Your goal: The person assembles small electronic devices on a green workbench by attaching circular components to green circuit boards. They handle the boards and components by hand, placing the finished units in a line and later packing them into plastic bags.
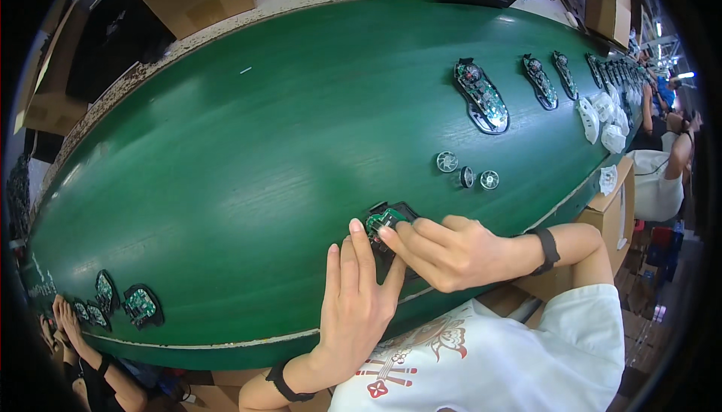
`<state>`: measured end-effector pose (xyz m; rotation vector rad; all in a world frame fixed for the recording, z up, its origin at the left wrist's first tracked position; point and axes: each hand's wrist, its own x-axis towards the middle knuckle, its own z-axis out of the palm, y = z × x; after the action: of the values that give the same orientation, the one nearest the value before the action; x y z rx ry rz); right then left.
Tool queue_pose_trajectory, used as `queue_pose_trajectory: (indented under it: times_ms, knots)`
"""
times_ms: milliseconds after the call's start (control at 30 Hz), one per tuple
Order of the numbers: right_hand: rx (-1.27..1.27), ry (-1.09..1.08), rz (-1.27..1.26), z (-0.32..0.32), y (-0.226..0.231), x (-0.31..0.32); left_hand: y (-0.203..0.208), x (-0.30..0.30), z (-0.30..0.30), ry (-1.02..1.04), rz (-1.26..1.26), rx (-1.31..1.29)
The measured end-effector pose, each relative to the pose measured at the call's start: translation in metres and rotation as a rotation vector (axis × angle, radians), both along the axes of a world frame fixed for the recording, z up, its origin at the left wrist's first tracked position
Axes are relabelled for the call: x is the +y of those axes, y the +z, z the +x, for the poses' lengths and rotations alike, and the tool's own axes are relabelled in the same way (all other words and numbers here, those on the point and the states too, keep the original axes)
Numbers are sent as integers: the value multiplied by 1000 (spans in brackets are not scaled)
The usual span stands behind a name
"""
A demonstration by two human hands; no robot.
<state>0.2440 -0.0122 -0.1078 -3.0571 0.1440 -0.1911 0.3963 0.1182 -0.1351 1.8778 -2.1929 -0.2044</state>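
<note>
Circuit-board assembly lies on green table. Left hand: fingers extended alongside. Right hand: bent fingers touching it; cannot tell if gripping.

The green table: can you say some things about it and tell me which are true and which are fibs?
1. The right hand touches the part with a green board. True.
2. The left hand is a fist. False: the left hand has its fingers stretched out.
3. Three small wheels sit on the tabletop. True.
4. White pieces lie at the far left. False: the white pieces are on the right.
</note>
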Motion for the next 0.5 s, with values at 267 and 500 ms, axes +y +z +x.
queue_pose_trajectory:
  times_ms: [267, 500]
  knots:
    - [-42, -107, 26, 5, -6, -3, 0, -2, 0, -3, 32, 22]
    - [-49, -139, 27, -9, -5, 3, 5, -6, 8, 5, 129, 84]
